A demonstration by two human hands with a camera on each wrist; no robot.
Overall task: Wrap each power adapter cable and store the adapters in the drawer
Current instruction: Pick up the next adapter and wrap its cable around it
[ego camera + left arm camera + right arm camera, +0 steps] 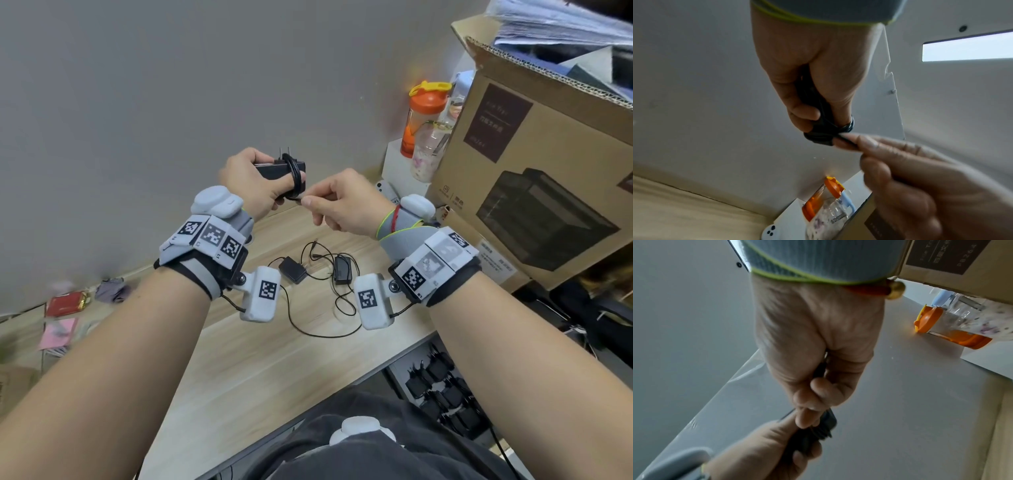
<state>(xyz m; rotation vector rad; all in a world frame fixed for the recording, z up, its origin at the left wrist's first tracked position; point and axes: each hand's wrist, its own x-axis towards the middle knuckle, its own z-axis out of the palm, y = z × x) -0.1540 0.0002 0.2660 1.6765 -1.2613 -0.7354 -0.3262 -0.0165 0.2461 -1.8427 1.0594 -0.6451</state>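
Observation:
My left hand [253, 185] grips a black power adapter [274, 168] in the air above the desk, prongs up, with its cable [297, 174] coiled around the body and over my thumb. My right hand [337, 202] pinches the cable's free end [301, 199] right beside the coil. The left wrist view shows the coil [822, 134] under the left fingers and the right fingertips [863, 142] on the cable end. Two more black adapters [292, 269] [342, 269] lie on the wooden desk [260, 370] with their cables tangled loose. An open drawer [442, 387] at lower right holds several black adapters.
A large cardboard box [534, 178] stands on the desk at right. Beside it are an orange-lidded bottle [423, 116] and a clear bottle [430, 147] on a white box. A white phone [769, 232] lies near the wall. Coloured clutter sits on the floor at left.

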